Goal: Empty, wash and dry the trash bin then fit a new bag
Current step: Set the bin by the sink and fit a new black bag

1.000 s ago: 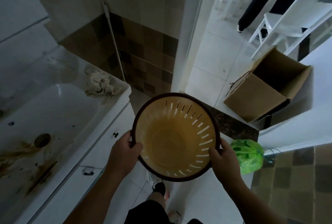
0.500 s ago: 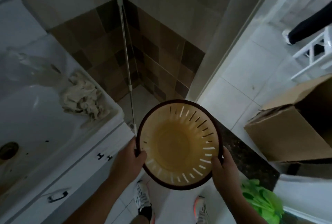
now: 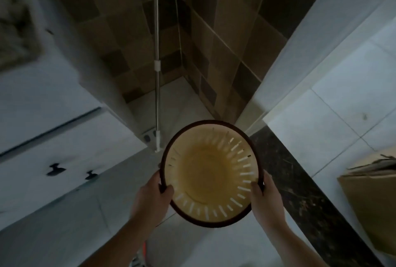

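A: Item: round yellow slotted plastic trash bin (image 3: pixel 211 173) with dark rim — where is it sitting?

B: Above the floor; left hand (image 3: pixel 152 197) and right hand (image 3: pixel 266 197) are gripping its rim, fingers curled, beside the cardboard box (image 3: pixel 372 204).

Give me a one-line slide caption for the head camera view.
Both hands, left hand and right hand, grip the empty trash bin by its rim beside a mop handle.
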